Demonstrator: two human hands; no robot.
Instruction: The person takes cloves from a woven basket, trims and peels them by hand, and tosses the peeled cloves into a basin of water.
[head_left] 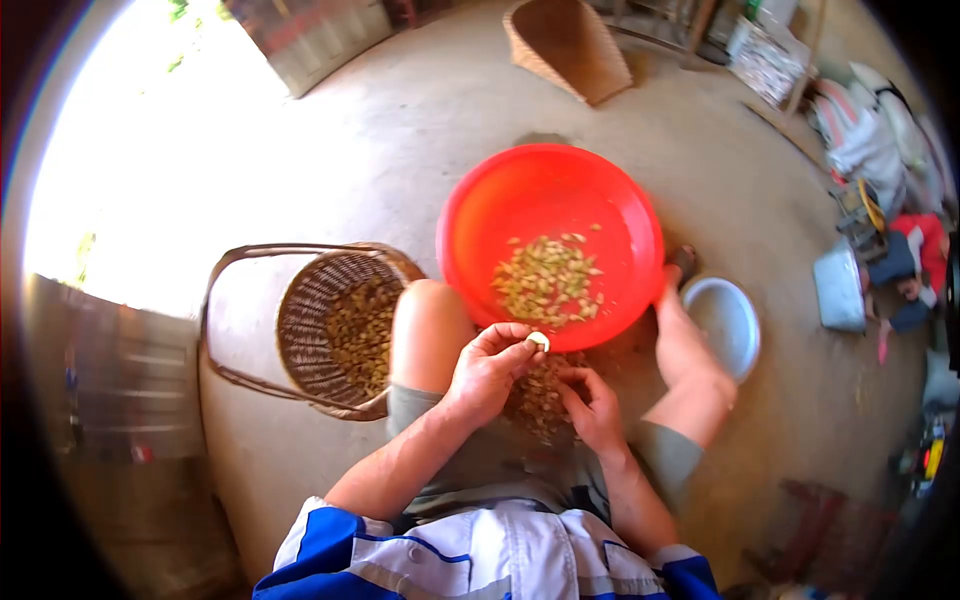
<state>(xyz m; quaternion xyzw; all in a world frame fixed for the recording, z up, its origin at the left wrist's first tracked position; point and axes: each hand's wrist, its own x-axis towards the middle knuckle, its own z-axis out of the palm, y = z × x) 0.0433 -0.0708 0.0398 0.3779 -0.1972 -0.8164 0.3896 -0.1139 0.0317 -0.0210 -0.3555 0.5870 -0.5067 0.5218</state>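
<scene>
Between the thumb and forefinger of my left hand is a small pale, rounded seed-like piece, held above the near rim of a red plastic basin. A loose layer of pale greenish-yellow pieces covers part of the basin's floor. My right hand is lower and to the right, its fingers curled together beside a heap of brown husk-like bits between my legs. Whatever those fingers may grip is hidden.
Left of my knee stands a wicker basket with a tall handle, partly filled with brown pieces. A pale metal basin is by my right leg. Farther off are a woven scoop, a metal bucket and another person.
</scene>
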